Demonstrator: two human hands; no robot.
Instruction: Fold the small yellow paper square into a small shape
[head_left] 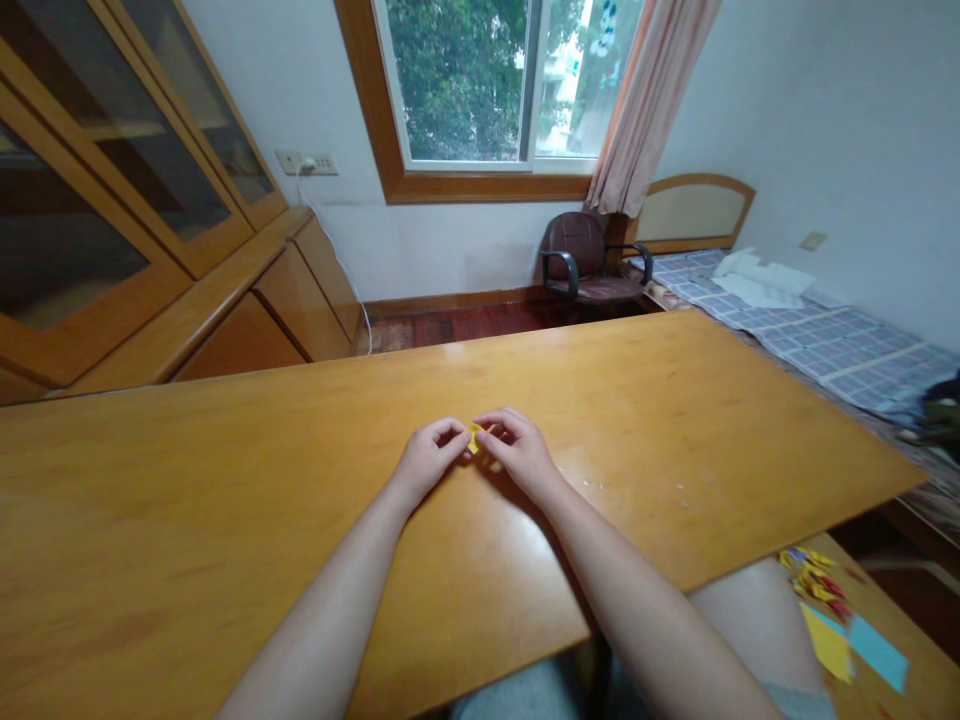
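Between my two hands is a small yellow piece of paper [474, 438], just above the middle of the wooden table [247, 500]. My left hand [433, 450] pinches its left side between thumb and fingers. On the other side, my right hand [516, 446] has its thumb and fingertips closed on the right part of the paper. The paper looks folded small, but its exact shape is partly covered by the fingers. Both forearms reach in from the near edge of the table.
Low at the right, a wooden surface carries a pile of small yellow and red folded pieces [817, 582], a yellow sheet [828, 642] and a light blue sheet [877, 652]. Small whitish scraps lie right of my hands. Beyond are a chair [581, 255], bed [810, 320] and cabinet [247, 320].
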